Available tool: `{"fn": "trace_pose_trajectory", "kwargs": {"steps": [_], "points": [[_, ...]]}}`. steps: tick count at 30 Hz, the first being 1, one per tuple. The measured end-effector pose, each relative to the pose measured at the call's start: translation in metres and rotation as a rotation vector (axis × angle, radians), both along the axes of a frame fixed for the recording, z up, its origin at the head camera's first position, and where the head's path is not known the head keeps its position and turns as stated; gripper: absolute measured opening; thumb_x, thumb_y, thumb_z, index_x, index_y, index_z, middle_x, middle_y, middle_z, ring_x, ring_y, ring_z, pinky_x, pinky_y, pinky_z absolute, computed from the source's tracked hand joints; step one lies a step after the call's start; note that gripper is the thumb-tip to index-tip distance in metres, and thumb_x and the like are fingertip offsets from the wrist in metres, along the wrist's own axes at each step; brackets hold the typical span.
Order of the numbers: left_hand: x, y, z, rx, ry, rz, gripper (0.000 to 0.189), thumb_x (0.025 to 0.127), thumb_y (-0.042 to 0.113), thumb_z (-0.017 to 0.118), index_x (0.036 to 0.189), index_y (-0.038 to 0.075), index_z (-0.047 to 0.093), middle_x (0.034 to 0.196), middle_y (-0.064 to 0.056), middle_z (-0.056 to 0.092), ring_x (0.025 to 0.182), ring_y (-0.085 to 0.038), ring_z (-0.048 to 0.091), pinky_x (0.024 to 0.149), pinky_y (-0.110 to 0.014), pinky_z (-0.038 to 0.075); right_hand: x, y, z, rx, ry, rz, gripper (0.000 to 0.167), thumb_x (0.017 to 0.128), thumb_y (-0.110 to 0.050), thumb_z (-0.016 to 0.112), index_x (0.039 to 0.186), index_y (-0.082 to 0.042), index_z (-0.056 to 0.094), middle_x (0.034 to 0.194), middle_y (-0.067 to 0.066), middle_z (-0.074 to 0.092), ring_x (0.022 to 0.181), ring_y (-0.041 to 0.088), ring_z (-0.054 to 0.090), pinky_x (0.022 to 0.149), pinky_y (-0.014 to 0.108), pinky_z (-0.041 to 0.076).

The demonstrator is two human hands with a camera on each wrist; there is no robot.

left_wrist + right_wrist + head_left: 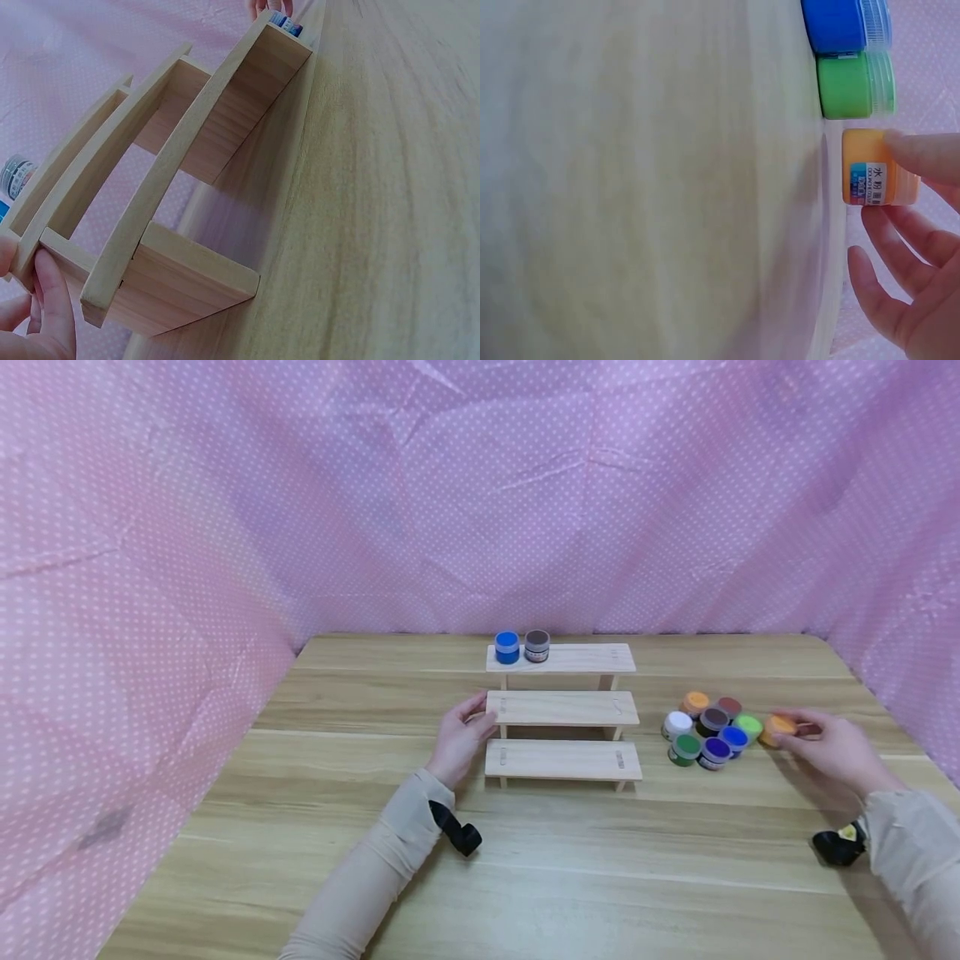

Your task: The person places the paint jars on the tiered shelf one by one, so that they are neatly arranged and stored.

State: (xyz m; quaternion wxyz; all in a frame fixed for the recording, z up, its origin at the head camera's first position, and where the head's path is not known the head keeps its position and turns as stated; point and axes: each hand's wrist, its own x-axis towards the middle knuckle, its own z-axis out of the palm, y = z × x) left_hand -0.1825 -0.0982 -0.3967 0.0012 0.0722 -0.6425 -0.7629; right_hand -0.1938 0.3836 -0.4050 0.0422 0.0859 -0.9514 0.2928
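Observation:
In the head view my right hand (836, 747) pinches an orange paint jar (777, 732) at the right edge of a cluster of jars. The right wrist view shows this orange jar (866, 169) close up, with thumb and fingertips on opposite sides and a small gap to the light green jar (847, 86). My left hand (461, 739) grips the left end of the middle board of a three-step wooden display stand (562, 707). Seen from the left wrist, fingers (56, 300) lie against the end of that board.
On the stand's top step, toward the left, are a blue jar (507, 647) and a dark brown jar (537, 646). Several other jars, including a white one (677, 725) and a green one (685, 749), stand right of the stand. A pink dotted cloth (480, 510) hangs behind the table.

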Motion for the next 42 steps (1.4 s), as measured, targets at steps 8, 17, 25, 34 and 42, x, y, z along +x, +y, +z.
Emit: {"fn": "trace_pose_trajectory", "kwargs": {"steps": [8,17,25,34,42], "points": [[0.0,-0.001,-0.003,0.021,0.006,0.0,0.048,0.09,-0.007,0.055,0.137,-0.004,0.044,0.118,-0.017,0.051,0.088,-0.008,0.057,0.087,-0.027,0.054,0.007,-0.004,0.005,-0.086,0.011,-0.065,0.054,0.09,-0.026,0.064,0.128,0.009,0.049,0.101,0.025,0.064,0.073,-0.021,0.043,0.058,0.007,0.042],[0.001,-0.002,-0.004,0.021,0.01,0.012,0.047,0.09,-0.007,0.055,0.136,-0.005,0.045,0.117,-0.017,0.052,0.09,-0.009,0.057,0.084,-0.025,0.055,0.014,-0.017,0.015,-0.227,0.115,-0.146,0.048,0.088,-0.026,0.067,0.13,-0.004,0.056,0.093,-0.043,0.039,0.073,-0.026,0.044,0.06,-0.001,0.042],[0.001,-0.002,-0.003,0.019,-0.002,0.021,0.047,0.09,-0.007,0.055,0.136,-0.003,0.046,0.118,-0.016,0.052,0.095,-0.012,0.056,0.088,-0.028,0.054,0.018,-0.037,0.025,-0.3,0.173,-0.132,0.047,0.086,-0.019,0.07,0.128,-0.004,0.058,0.095,-0.037,0.045,0.076,-0.025,0.048,0.063,-0.002,0.043],[-0.001,-0.002,0.001,0.009,-0.004,0.006,0.047,0.09,-0.006,0.056,0.136,-0.002,0.046,0.121,-0.017,0.052,0.097,-0.014,0.057,0.09,-0.029,0.053,0.026,-0.065,0.041,-0.298,0.149,-0.109,0.044,0.086,-0.024,0.07,0.128,-0.012,0.06,0.103,-0.032,0.045,0.082,-0.023,0.048,0.067,-0.002,0.041],[-0.003,0.0,0.0,0.013,0.004,0.006,0.047,0.09,-0.006,0.055,0.136,-0.003,0.047,0.119,-0.017,0.052,0.094,-0.013,0.056,0.09,-0.029,0.054,0.026,-0.095,0.045,-0.317,0.214,0.02,0.04,0.086,-0.013,0.069,0.124,-0.001,0.059,0.11,-0.028,0.048,0.093,-0.012,0.048,0.076,-0.002,0.041]]}}
